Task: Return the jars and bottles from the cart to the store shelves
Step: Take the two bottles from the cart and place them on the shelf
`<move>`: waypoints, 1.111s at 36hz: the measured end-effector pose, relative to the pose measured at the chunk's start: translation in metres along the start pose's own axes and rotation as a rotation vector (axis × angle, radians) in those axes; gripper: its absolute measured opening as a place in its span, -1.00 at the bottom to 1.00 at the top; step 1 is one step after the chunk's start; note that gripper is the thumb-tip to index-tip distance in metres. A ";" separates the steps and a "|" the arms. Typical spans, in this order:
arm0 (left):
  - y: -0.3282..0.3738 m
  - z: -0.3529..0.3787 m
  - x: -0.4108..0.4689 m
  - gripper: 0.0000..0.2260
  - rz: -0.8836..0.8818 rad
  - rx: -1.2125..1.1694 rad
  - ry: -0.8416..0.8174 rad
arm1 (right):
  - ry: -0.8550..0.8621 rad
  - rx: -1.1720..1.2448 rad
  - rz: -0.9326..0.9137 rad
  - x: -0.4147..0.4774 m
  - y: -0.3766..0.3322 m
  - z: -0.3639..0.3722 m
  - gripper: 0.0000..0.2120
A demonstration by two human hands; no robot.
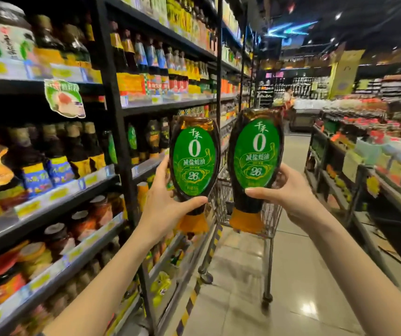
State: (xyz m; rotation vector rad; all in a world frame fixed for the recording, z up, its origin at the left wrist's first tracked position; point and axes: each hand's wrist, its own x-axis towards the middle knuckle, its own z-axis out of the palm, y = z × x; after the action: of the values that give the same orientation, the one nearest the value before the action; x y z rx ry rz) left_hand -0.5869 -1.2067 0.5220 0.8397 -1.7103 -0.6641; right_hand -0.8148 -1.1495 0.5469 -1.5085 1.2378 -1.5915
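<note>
Dark sauce (245,206) fills left bottle (194,163), right bottle (256,151).

Two matching squeeze bottles up in the air, side by side and just apart! The left bottle (194,166) stands cap-down in the left hand (167,202), and the right bottle (256,156) cap-down in the right hand (289,192). Dark sauce, green oval labels facing us, orange caps at the bottom, and the wire cart (269,221) behind them.
</note>
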 end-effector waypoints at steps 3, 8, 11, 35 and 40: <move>-0.015 0.027 0.033 0.01 -0.034 0.006 0.049 | -0.045 -0.017 0.003 0.049 0.021 -0.018 -0.48; -0.048 0.053 0.088 0.02 -0.072 0.038 0.126 | -0.130 0.005 0.004 0.132 0.058 -0.031 -0.45; -0.071 0.058 0.115 0.00 -0.089 0.072 0.181 | -0.203 0.047 0.001 0.178 0.081 -0.028 -0.49; -0.218 -0.014 0.296 -0.15 -0.072 0.326 0.612 | -0.670 0.272 -0.175 0.476 0.175 0.143 -0.45; -0.243 -0.027 0.308 -0.12 -0.090 0.360 0.696 | -0.727 0.301 -0.185 0.507 0.190 0.177 -0.40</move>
State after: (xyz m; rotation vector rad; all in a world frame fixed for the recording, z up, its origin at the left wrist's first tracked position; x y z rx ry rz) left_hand -0.5673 -1.5995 0.5162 1.2317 -1.1651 -0.0803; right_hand -0.7558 -1.7158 0.5602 -1.7943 0.4453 -1.0933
